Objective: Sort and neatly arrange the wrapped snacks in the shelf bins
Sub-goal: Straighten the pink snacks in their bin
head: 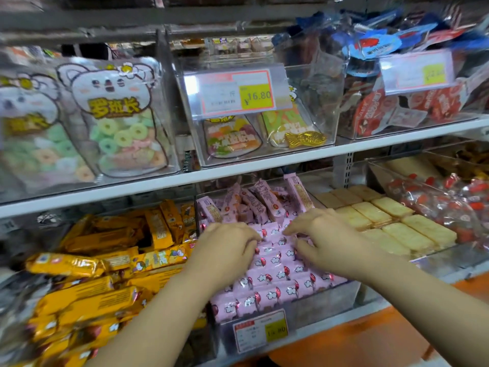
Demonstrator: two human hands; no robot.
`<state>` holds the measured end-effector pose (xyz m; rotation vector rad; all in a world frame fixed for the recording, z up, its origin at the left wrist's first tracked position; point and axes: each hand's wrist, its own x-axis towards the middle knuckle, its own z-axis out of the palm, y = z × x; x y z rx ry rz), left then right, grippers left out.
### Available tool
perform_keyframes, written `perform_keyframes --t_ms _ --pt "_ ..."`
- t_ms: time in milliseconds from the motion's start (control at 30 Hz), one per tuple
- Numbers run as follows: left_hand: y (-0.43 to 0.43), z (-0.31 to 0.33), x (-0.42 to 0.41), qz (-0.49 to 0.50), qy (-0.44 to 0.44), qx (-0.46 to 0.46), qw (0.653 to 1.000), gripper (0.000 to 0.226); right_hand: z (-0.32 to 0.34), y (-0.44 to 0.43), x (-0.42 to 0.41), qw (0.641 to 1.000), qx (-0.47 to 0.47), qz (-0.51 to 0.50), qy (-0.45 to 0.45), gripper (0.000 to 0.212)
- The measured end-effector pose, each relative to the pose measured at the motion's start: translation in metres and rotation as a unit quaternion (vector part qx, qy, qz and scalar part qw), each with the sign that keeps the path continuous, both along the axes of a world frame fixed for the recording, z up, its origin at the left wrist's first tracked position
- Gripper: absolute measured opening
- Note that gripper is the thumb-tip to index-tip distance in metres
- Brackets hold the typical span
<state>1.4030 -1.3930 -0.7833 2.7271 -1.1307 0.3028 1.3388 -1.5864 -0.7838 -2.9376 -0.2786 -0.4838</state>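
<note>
Crowding the lower shelf on either side of the clear bin (325, 300) were other goods. A loose heap of orange-yellow wrapped bars (100, 295) lay to its left. Neat rows of pale yellow biscuits (391, 223) sat just to its right, with red-twisted sweets (449, 202) in a further bin beyond. Above the white shelf rail (264, 165) stood bags of ring gummies (119, 120) shaped like a cartoon animal. Beside them, another bin held a gold fish-shaped piece (304, 139), and further right were red packets (383, 109). Only the two hands covered part of the pink packs.

The gummy bags bore "罗班长" in yellow characters. The price label (238, 91) on the upper middle bin read "¥16.80" on a yellow patch. The price tag (260, 331) on the front of the pink bin was too blurred to read.

The pink wrapped snacks (275, 276) filled the middle bin of the lower shelf. They were small packs printed with a white shape and a red spot. Those in front lay flat in rows, while those at the back stood on end, leaning at odd angles.

The left hand (227, 245) lay knuckles up with its fingers curled down onto the packs; whether it held one could not be told. The right hand (325, 234) sat just beside it, fingers spread and loosely bent, the tips touching the packs.
</note>
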Motion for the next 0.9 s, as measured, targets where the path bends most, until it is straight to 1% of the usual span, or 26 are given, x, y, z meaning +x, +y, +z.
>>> perform_keyframes --t_ms 100,200,267,367,433,533,567,633,700,800,833,900 --pt "0.023 0.004 0.004 0.069 -0.025 -0.018 0.997 0.029 0.007 0.022 0.016 0.996 0.084 -0.004 -0.007 0.033" --pt "0.037 0.001 0.009 0.106 -0.020 -0.049 0.993 0.027 0.006 0.046 0.036 0.995 0.103 -0.007 -0.009 0.045" --pt "0.041 -0.003 0.012 0.118 -0.017 -0.062 0.991 0.027 0.002 0.058 0.050 0.997 0.075 -0.015 -0.010 0.054" --pt "0.043 -0.012 0.015 0.116 -0.011 -0.090 0.989 0.029 -0.005 0.070 0.071 1.000 0.003 -0.004 -0.029 0.063" --pt "0.044 -0.016 0.015 0.113 -0.002 -0.107 0.988 0.032 -0.009 0.076 0.082 0.999 -0.018 0.009 -0.050 0.062" --pt "0.045 -0.018 0.016 0.109 -0.002 -0.117 0.987 0.033 -0.012 0.077 0.090 0.997 -0.021 0.028 -0.063 0.048" --pt "0.045 -0.018 0.016 0.107 -0.005 -0.120 0.987 0.034 -0.011 0.076 0.090 0.997 -0.009 0.042 -0.070 0.043" --pt "0.046 -0.018 0.017 0.105 -0.007 -0.123 0.987 0.034 -0.007 0.072 0.085 0.994 0.043 0.060 -0.085 0.038" --pt "0.045 -0.017 0.018 0.104 -0.006 -0.126 0.987 0.033 -0.004 0.062 0.074 0.988 0.094 0.048 -0.115 0.043" --pt "0.042 -0.012 0.020 0.098 0.001 -0.122 0.988 0.036 -0.002 0.041 0.049 0.971 0.122 0.031 -0.202 0.047" --pt "0.041 -0.010 0.020 0.098 0.002 -0.114 0.989 0.037 -0.001 0.032 0.041 0.966 0.118 0.030 -0.228 0.047" --pt "0.036 -0.007 0.020 0.095 0.008 -0.087 0.992 0.040 -0.003 0.013 0.027 0.963 0.071 0.019 -0.260 0.049"
